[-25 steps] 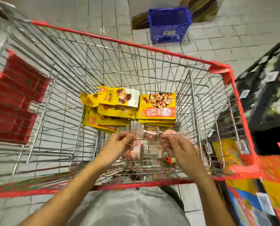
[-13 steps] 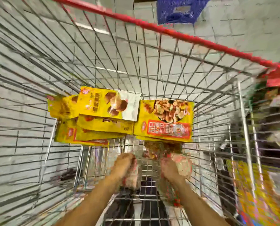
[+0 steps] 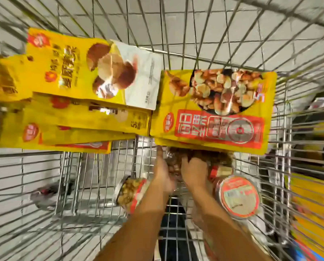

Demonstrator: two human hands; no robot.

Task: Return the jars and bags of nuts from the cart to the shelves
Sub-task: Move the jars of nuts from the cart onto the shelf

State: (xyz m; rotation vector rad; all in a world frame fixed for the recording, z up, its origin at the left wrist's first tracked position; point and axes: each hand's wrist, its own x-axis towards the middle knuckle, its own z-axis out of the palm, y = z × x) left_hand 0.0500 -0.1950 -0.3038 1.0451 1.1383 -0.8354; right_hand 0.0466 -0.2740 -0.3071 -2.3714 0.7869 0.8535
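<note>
Yellow bags of nuts (image 3: 70,95) lie stacked at the far end of the wire cart (image 3: 44,185), out of the way. A jar (image 3: 131,193) lies on its side left of the left hand (image 3: 162,173). Both hands reach a clear tub of nuts (image 3: 200,157); the right hand (image 3: 194,171) seems to clasp it, the left's hold is blurred beyond telling. Another jar (image 3: 239,196) lies rightmost. Pale floor tiles (image 3: 119,8) show through the mesh.

In the cart (image 3: 281,166) before you, a stack of bags (image 3: 72,117) lies far left, with another bag (image 3: 214,110) touching it on the right. Nearer you, one jar (image 3: 132,193) lies just left of your left hand (image 3: 162,174), another jar (image 3: 238,196) just right of your right hand (image 3: 194,170).
</note>
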